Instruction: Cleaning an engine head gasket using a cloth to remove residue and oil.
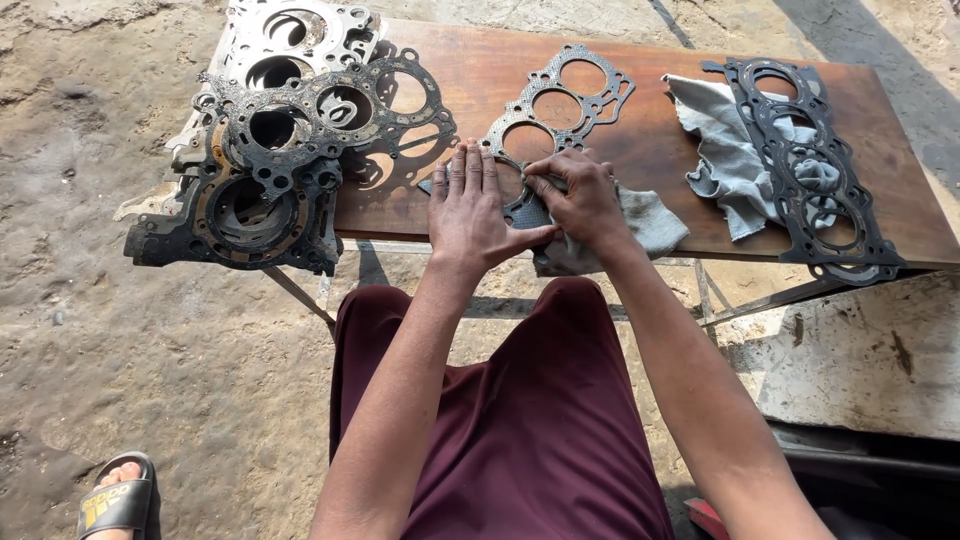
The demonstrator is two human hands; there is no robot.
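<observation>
One gasket (pixel 560 105) at centre, one gasket (pixel 815 175) at right, several stacked upper left; two cloths; two hands; one bench (pixel 660 140).

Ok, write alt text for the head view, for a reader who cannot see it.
Seen from above, a left hand presses flat on a metal gasket lying on a wooden table, while the right hand rubs it with a grey cloth. A stack of worn gaskets sits at left.

On the long wooden bench (pixel 660 140), stacked metal head gaskets (pixel 290 130) lie at nine o'clock, a crumpled cloth rag (pixel 725 150) under a dark gasket (pixel 815 170) at three.
</observation>
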